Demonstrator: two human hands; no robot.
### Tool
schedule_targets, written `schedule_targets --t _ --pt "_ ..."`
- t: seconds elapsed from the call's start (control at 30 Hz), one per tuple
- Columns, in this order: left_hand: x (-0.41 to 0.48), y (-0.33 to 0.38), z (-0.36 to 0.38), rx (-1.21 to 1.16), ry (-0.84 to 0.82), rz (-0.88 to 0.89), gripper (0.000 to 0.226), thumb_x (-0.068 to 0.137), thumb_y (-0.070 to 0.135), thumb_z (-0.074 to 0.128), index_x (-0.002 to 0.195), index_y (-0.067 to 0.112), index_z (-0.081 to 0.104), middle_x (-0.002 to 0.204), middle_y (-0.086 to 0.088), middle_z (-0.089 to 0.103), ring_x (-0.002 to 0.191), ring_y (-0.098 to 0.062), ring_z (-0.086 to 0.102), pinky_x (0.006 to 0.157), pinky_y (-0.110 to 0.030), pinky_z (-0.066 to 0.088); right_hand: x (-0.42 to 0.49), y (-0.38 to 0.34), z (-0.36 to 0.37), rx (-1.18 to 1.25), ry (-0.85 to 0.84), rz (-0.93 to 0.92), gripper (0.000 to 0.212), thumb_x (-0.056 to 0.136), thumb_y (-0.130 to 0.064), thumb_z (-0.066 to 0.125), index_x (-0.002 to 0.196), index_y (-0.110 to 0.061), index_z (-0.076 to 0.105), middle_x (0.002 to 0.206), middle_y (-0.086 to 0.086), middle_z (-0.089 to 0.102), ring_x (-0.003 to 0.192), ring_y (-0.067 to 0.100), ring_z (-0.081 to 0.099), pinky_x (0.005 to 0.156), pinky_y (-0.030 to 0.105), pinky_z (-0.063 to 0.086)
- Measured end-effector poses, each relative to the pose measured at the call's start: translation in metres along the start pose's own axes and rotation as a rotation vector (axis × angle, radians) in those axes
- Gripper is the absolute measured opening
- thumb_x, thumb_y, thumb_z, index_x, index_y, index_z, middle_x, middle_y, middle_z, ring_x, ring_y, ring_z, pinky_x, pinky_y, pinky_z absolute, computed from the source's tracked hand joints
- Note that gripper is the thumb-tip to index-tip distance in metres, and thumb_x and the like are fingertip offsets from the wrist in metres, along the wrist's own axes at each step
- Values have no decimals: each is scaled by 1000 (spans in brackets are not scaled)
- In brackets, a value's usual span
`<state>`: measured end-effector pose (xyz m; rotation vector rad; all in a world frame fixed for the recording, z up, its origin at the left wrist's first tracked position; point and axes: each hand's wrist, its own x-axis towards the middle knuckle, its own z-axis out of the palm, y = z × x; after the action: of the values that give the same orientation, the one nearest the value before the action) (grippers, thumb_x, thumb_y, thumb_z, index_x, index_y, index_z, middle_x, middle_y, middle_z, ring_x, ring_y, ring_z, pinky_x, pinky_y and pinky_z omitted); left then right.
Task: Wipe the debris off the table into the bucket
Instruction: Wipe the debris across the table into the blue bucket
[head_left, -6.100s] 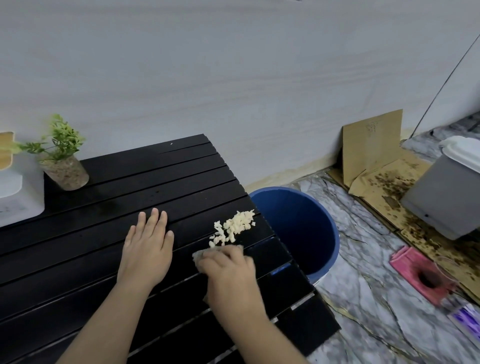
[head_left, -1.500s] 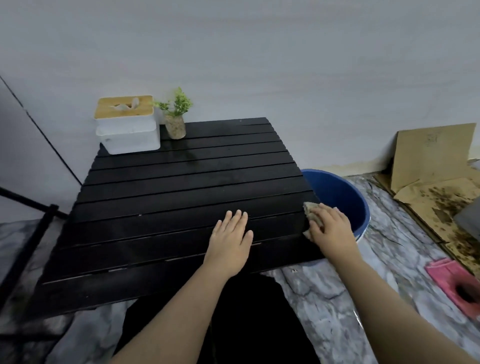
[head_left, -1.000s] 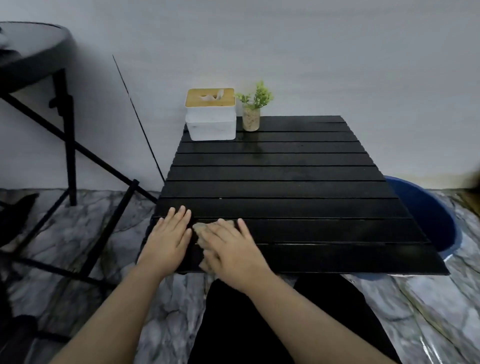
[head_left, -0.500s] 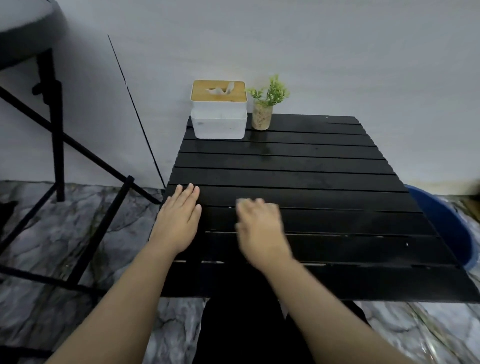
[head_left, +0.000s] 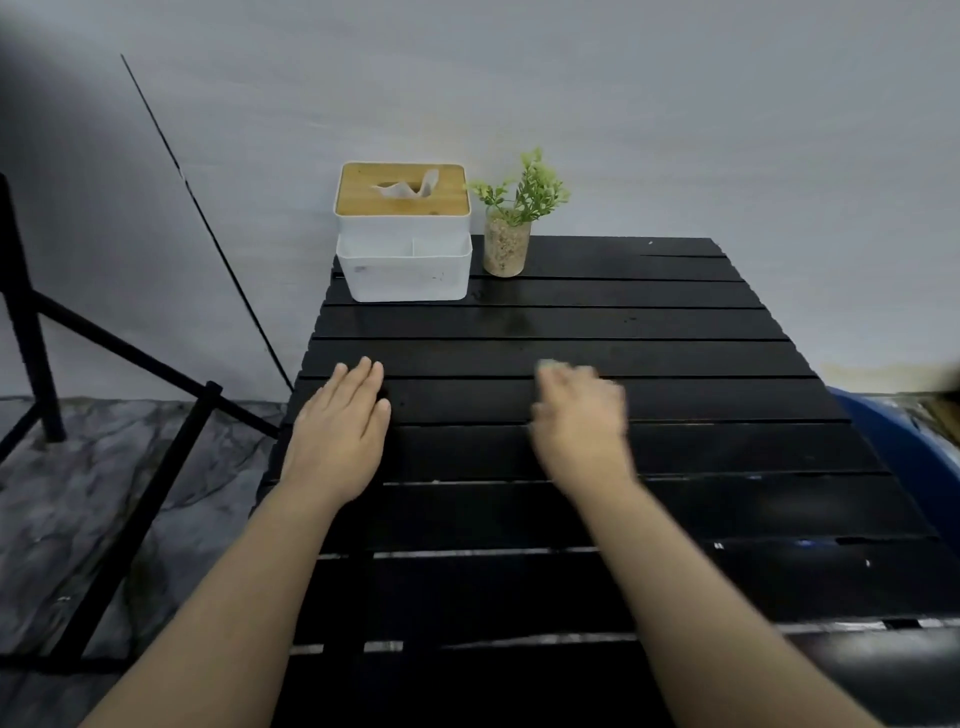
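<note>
A black slatted table (head_left: 675, 322) fills the middle of the head view. My left hand (head_left: 340, 434) lies flat on its left edge, fingers together, holding nothing. My right hand (head_left: 582, 415) is blurred near the table's middle, pressing a small pale cloth (head_left: 550, 365) whose edge shows at the fingertips. I see no debris on the slats. A sliver of the blue bucket (head_left: 901, 431) shows on the floor past the table's right edge.
A white tissue box with a wooden lid (head_left: 403, 231) and a small potted plant (head_left: 511, 223) stand at the table's far left corner against the wall. A black stand's legs (head_left: 130, 415) cross the marble floor at the left.
The debris pile seen six seconds ago is gone from the table. My right hand with the cloth went from the right edge by the bucket to the left side, and now slides rightward across the middle.
</note>
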<state>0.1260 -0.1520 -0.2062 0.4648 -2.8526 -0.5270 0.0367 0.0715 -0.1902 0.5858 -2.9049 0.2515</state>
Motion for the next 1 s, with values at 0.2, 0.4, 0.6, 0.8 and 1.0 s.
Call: schedule_targets --t 0.2,0.4,0.6,0.8,1.0 --pt "72 16 8 -17 -38 -3 50 97 33 24 144 18 19 156 1 14 144 -17 3 116 -35 3 20 -27 17 301 -76 -402 55 90 -26 50 141 -20 30 146 6 40 138 25 27 112 45 18" --pt "97 18 31 129 -162 12 54 95 40 16 145 22 9 157 4 3 144 -14 -6 116 -37 -1 98 156 -5 120 -78 209 50 94 -29 44 140 -15 30 141 11 43 132 32 31 104 48 29" --pt "101 39 30 97 -114 17 54 95 39 19 145 19 16 156 2 13 144 -16 2 117 -37 3 109 66 29 21 48 -85 43 93 -25 38 133 -10 36 135 9 49 121 31 40 100 45 30" --pt "95 119 56 92 -143 197 53 95 39 18 145 21 13 156 4 11 144 -13 -2 115 -34 1 130 101 19 197 -109 -311 54 93 -25 47 143 -21 27 145 4 39 136 27 28 110 44 21" --pt "89 169 85 58 -202 255 53 95 40 16 145 24 8 157 7 3 143 -10 -8 114 -32 -4 128 248 -9 170 -4 199 41 89 -13 49 129 -5 42 120 17 56 113 35 47 96 43 39"
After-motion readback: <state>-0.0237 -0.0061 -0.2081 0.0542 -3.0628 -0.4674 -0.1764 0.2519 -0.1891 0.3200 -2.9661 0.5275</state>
